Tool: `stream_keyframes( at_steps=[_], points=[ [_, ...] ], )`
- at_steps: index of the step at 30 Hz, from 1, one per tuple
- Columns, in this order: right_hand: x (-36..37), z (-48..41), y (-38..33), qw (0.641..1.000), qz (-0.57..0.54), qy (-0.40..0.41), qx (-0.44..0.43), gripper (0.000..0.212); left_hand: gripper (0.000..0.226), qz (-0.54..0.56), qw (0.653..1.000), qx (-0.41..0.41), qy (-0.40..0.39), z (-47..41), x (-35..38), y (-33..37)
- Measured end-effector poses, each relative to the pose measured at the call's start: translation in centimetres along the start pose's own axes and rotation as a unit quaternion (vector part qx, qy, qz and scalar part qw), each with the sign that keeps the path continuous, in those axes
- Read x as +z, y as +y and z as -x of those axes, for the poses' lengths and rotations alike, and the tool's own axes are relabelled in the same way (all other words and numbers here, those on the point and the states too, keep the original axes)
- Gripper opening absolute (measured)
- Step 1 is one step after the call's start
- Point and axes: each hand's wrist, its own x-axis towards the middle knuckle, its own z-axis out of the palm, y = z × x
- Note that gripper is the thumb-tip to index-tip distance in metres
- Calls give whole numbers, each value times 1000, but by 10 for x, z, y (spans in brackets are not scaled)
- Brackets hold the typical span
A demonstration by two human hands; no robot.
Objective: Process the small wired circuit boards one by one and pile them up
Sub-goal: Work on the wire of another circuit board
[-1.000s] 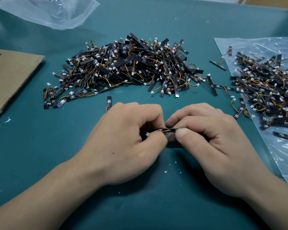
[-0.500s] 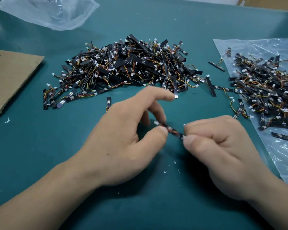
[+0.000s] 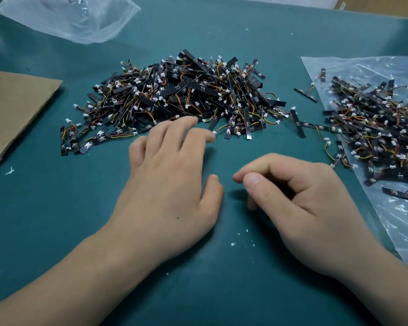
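Left hand [image 3: 172, 184]: flat and spread, fingers straight, tips at the near edge of the central pile [image 3: 186, 100] of wired boards, forefinger just beside a white connector [image 3: 214, 132]; it grips nothing. Right hand [image 3: 304, 208]: fingers curled in, thumb against forefinger, hovering low over the mat with no board showing in it (a tiny scrap in the pinch cannot be ruled out). Finding: no board is in hand, so I judge this the gap between one piece and the next. The next move calls for drawing a single board out of the second heap [image 3: 375, 128], which lies on a clear plastic bag [image 3: 405, 231] to my right. Which heap is the finished one I cannot confirm. The wires are tangled, so one board may drag its neighbours. A few stray boards [image 3: 297, 123] lie between the two heaps. Surface: a dark green mat [image 3: 57, 220], dotted with white flecks [image 3: 233, 244] near my wrists. Brown cardboard [image 3: 17, 109] lies at the left edge and a crumpled clear bag [image 3: 68, 15] at far left.
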Motion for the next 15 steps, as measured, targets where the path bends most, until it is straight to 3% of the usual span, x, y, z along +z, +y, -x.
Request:
stream_keyframes(
  at_steps=[6, 9, 11, 15],
  points=[
    [-1, 0, -2, 1000, 8, -1, 8, 14, 46, 66, 997, 11, 28, -2, 1, -1],
    [-1, 0, -2, 1000, 8, -3, 11, 14, 44, 36, 996, -32, 78, -3, 0, -1],
    [-1, 1, -2, 1000, 11, -7, 12, 14, 50, 35, 997, -41, 58, -3, 1, -2],
    [-1, 0, -2, 1000, 11, -7, 12, 14, 62, 175, 981, -47, 70, -4, 0, -1]
  ],
)
